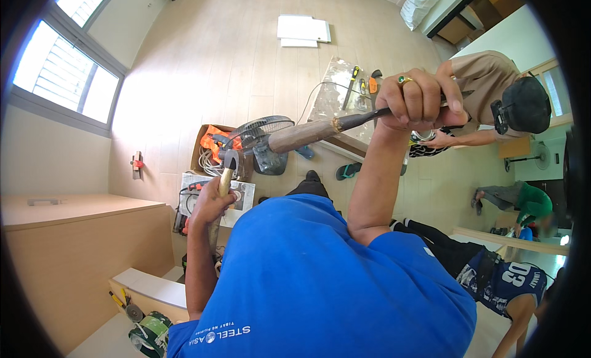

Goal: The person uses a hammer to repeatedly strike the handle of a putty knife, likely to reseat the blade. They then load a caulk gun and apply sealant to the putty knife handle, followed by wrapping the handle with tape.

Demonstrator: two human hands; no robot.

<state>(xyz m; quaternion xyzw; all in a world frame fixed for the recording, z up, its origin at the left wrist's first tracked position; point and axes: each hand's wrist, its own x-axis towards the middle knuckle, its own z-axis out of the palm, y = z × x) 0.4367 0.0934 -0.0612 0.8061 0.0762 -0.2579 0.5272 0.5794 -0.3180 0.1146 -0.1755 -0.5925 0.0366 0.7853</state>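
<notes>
My left hand (212, 203) is closed around the pale wooden handle of a claw hammer (231, 159), whose head points up. Raised at the right, my right hand (422, 101) grips the dark metal shaft of a long chisel-like tool (308, 134); its working end is mostly hidden by the fingers. The tool's thick wooden handle slants down to the left, and its butt end appears near the hammer head. Whether the two touch, I cannot tell.
A black fan (266, 125) stands beside a cardboard box (198, 154) with orange items. Tools lie on a worn workbench (328, 87). A person in a black cap (523, 103) is close on the right; others are farther back. A wooden cabinet (86, 241) stands at left.
</notes>
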